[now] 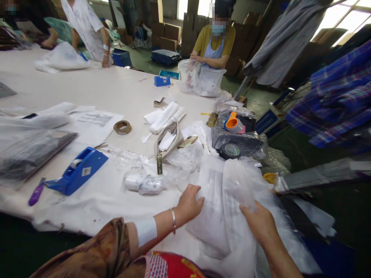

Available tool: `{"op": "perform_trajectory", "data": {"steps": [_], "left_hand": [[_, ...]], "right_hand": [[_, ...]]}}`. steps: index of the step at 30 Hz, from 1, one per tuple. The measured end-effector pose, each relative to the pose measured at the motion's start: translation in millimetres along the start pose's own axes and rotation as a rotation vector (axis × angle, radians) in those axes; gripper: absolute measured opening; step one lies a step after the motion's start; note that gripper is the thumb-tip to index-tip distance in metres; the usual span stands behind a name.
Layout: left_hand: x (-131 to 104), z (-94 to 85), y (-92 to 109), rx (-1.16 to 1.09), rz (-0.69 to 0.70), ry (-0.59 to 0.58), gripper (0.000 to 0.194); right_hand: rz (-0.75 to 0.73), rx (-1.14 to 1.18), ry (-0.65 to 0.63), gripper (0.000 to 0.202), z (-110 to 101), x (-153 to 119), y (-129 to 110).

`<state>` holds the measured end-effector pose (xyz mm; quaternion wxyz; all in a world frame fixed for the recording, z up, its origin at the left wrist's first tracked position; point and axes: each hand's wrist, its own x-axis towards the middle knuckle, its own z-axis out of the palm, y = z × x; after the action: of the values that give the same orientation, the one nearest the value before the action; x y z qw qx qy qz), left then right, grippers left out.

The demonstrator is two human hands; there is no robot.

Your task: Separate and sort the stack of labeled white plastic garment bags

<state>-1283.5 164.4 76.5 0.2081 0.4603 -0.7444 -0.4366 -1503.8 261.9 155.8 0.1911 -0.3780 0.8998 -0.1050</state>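
Translucent plastic bags [213, 216] with printed lines lie in front of me at the table's near edge. My right hand [259, 220] pinches a raised fold of this plastic between thumb and fingers. At the left edge of the same bags is my left hand [191, 204], its fingers loosely bent and a gap between thumb and forefinger. Whether it touches the plastic I cannot tell. Left of it lies a white roll in clear wrap [145, 183]. A beige pouch [169, 141] with white papers inside sits beyond.
A blue tape dispenser [81, 170], a purple-handled cutter [36, 195] and a brown tape roll [122, 127] are on the left. Black tape [230, 150] and an orange tape holder [232, 121] lie on dark packages. Across the table, a person [216, 42] handles bags. Clothes [333, 92] hang right.
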Motion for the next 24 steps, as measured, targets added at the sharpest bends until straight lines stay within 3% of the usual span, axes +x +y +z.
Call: {"op": "perform_trajectory", "data": {"steps": [2,4,7,12,17,21,24], "left_hand": [[23,-4.5,-12,-0.002,-0.104,0.032,0.041],[40,-7.1,-13,-0.009,-0.165,-0.012,0.038],[50,-10.5,-2,0.064,-0.116,-0.031,0.02],[39,-14.2,20,0.276,0.146,-0.001,0.018],[26,-9.3,33,0.301,0.281,-0.005,0.015],[22,-4.4,39,0.239,0.333,-0.012,0.01],[20,0.0,40,0.073,0.298,-0.03,0.008]], "right_hand": [[0.023,0.031,0.022,0.049,-3,-2,3],[0.022,0.055,0.03,0.05,-3,-3,2],[0.007,0.08,0.032,0.052,-1,-4,-1],[0.027,0.094,0.027,0.056,-2,-5,0],[0.044,0.117,0.026,0.058,-4,-5,7],[0.037,0.131,0.023,0.057,-4,-5,9],[0.025,0.147,0.029,0.056,-4,-5,9]]}}
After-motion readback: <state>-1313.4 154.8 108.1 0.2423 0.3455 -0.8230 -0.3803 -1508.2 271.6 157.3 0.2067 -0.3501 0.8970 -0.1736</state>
